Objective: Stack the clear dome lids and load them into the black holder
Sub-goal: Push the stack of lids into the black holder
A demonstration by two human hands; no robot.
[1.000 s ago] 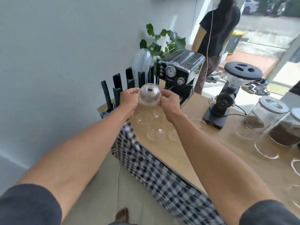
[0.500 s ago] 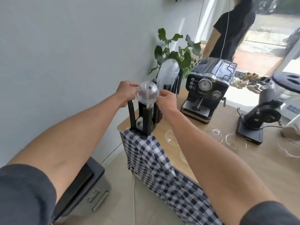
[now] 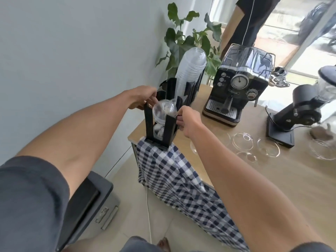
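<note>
Head view. Lid stack (image 3: 164, 110): clear domes, dome-side toward the camera, sitting at the mouth of the black holder (image 3: 160, 128) between its upright posts; more lids lower inside. Left hand (image 3: 143, 98): at 10 o'clock of the stack, fingers curled onto its rim. Right hand (image 3: 189, 118): at 4 o'clock, fingertips pinching the opposite rim. Both forearms extended. Loose lids (image 3: 242, 139) lie on the counter (image 3: 272, 179) at 3 o'clock, well apart.
</note>
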